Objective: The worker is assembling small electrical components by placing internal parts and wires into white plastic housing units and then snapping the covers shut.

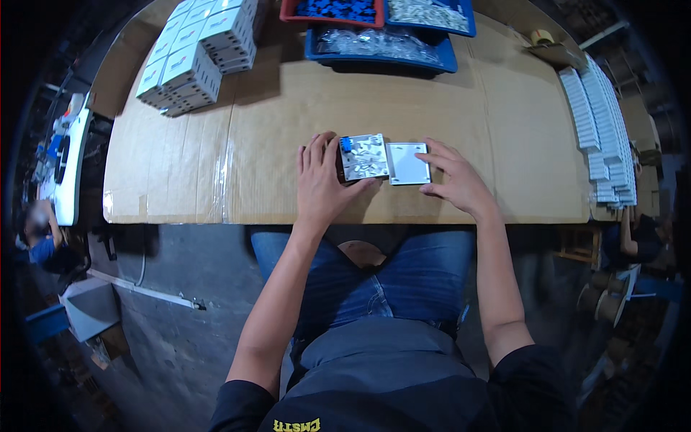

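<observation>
A small square box [384,160], white-rimmed with dark sides, rests on the cardboard-covered table in front of me. Inside it lie many small white pieces, and a blue piece [345,145] sits in its far left corner. My left hand [322,183] grips the box from the left, fingers along its far left side and thumb at the near edge. Right beside the box lies a flat white square lid or panel [408,164]. The thumb and fingers of my right hand [461,180] hold its right edge. What lies under the panel is hidden.
Stacked white boxes [191,68] stand at the far left. At the back are a red tray [331,23] of blue parts, a blue tray [472,21] of pale parts and a blue bin [381,65] of clear bags. White pieces [601,122] are stacked right. People sit at both sides.
</observation>
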`<state>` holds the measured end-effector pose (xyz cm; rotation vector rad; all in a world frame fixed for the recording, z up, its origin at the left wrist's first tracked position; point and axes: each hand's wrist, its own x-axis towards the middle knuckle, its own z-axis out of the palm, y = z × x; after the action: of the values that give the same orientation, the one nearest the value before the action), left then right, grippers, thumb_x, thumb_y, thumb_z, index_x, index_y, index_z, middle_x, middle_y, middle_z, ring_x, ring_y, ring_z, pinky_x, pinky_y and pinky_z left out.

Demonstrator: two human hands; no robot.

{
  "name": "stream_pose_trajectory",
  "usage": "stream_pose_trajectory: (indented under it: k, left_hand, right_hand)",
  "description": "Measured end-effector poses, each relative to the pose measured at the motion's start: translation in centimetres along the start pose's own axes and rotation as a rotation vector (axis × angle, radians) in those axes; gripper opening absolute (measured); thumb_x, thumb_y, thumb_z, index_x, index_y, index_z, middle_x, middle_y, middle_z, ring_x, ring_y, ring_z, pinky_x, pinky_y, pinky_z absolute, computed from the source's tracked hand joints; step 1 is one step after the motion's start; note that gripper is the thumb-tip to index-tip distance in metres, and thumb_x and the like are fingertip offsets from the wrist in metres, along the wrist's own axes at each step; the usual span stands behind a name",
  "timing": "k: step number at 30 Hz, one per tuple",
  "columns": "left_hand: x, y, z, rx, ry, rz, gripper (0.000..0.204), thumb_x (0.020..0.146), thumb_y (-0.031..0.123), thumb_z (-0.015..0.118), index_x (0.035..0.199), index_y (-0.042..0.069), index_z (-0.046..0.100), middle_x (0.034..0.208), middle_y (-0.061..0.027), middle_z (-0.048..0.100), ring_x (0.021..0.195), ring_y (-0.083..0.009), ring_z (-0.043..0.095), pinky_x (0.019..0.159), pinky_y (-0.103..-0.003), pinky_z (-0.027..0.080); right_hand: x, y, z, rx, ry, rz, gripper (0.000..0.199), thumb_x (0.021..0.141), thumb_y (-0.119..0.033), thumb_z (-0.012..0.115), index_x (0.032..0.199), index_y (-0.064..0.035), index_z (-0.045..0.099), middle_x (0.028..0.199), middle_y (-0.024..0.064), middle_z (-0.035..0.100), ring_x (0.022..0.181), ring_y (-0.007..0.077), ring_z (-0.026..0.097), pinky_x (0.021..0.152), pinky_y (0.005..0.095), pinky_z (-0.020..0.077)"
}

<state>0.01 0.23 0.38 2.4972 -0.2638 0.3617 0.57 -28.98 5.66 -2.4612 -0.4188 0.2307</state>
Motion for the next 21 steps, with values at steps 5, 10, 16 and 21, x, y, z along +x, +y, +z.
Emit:
stream_pose_trajectory:
  k: [5,10,16,21]
  left_hand:
    - [-0.4,-0.1,0.2,0.051,0.031,0.032,0.093,0.073,0.057,0.088,0.141,0.003,0.054,0.145,-0.0143,0.051,0.141,-0.0332,0.045,0.124,-0.055,0.026]
    - [-1.0,-1.1,0.9,-0.357,0.019,-0.112,0.094,0.074,0.044,0.091,0.147,0.000,0.049,0.145,-0.0169,0.052,0.138,-0.0350,0.049,0.122,-0.051,0.032]
    - [-2.3,0.8,-1.3,-1.356,0.029,-0.321,0.090,0.086,0.011,0.082,0.159,-0.001,0.032,0.146,-0.0130,0.054,0.138,-0.0234,0.052,0.116,-0.040,0.042]
    - [-3.4,3.4,-2.1,-1.764,-0.035,-0.335,0.086,0.086,0.012,0.078,0.157,-0.004,0.032,0.148,-0.0141,0.054,0.139,-0.0268,0.052,0.122,-0.042,0.036]
  right_hand:
    - [0.0,0.2,-0.5,0.031,-0.056,-0.001,0.057,0.076,-0.009,0.087,0.129,-0.0076,0.069,0.147,0.0126,0.054,0.137,0.0313,0.053,0.112,0.0407,0.0468]
    - [-1.2,0.7,-0.8,0.183,0.047,0.006,0.038,0.082,-0.018,0.082,0.115,-0.0051,0.070,0.129,0.0128,0.055,0.124,0.0306,0.059,0.105,0.0384,0.0481]
    - [-3.0,3.1,1.0,0.434,0.353,0.030,0.029,0.095,-0.032,0.077,0.102,-0.0049,0.070,0.103,0.0041,0.065,0.098,0.0135,0.059,0.084,0.0274,0.0456]
    - [-4.0,2.0,1.9,0.864,0.493,0.110,0.028,0.108,-0.030,0.063,0.102,-0.0025,0.066,0.093,-0.0025,0.063,0.090,0.0036,0.053,0.081,0.0224,0.0435]
